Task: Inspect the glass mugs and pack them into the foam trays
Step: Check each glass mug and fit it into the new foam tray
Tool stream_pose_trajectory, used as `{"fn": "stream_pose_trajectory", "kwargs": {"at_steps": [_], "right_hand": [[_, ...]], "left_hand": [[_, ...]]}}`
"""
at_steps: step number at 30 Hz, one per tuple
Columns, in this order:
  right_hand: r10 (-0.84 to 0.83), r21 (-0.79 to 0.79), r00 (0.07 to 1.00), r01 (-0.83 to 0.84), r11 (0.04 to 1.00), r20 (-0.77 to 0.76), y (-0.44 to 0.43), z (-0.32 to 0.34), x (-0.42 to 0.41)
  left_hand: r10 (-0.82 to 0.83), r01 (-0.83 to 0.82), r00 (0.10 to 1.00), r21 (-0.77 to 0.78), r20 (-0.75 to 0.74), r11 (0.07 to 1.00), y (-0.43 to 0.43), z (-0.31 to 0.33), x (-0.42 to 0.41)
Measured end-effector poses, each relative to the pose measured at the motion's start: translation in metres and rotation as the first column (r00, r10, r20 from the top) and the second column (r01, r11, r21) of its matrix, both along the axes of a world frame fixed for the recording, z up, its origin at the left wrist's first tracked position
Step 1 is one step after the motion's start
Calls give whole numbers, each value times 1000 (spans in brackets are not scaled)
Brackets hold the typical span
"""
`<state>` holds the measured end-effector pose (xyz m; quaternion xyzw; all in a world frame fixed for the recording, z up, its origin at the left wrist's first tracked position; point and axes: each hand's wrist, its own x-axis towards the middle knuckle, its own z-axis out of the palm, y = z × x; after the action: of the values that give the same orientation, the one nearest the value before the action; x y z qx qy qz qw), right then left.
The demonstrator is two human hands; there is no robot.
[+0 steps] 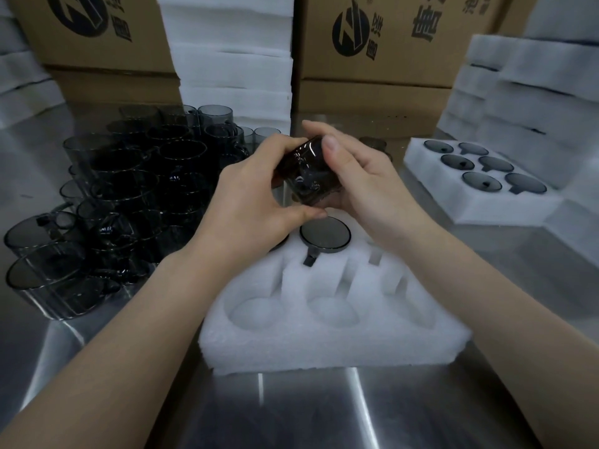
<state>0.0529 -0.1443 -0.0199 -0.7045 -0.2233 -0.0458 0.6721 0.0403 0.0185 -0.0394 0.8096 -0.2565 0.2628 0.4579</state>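
Above the far row of the tray (324,348), both hands grip one dark mug (308,176) tilted on its side: the left hand (256,199) curls round it from 9 o'clock with the thumb underneath, and the right hand (359,186) wraps it from 3 o'clock with the thumb on top. From that grip this looks like the inspection step. Turn the mug slowly between the fingers so the overhead light runs along wall, rim and base. Smoky glass hides chips, so read the glints and not the colour. Its handle cannot be made out, so find it by touch before lowering. One packed mug (325,236) sits in the far middle pocket with a flat round face upward and its handle in the slot toward 6 o'clock. The held one should probably go in the same way: line the handle up with a slot first, then press straight down without twisting against the foam. The three near pockets are open; the far left one is hidden under the left hand. Keep the mug over foam and not over the steel counter (291,409), in case it slips. Loose mugs (129,189) wait at 9 o'clock and a full tray (431,170) lies at 2 o'clock
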Motion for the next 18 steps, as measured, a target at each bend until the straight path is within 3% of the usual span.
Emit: {"fn": "stream_pose_trajectory", "kwargs": {"at_steps": [9, 15, 18], "right_hand": [[58, 171, 987, -32, 985, -149, -4, 6, -2], [321, 273, 900, -243, 931, -295, -2, 6, 1], [245, 239, 938, -187, 953, -245, -4, 2, 3]], "left_hand": [[-63, 63, 998, 15, 7, 998, 1, -1, -1], [-43, 40, 997, 48, 70, 998, 0, 3, -5], [-34, 33, 999, 91, 13, 995, -1, 7, -8]]}}
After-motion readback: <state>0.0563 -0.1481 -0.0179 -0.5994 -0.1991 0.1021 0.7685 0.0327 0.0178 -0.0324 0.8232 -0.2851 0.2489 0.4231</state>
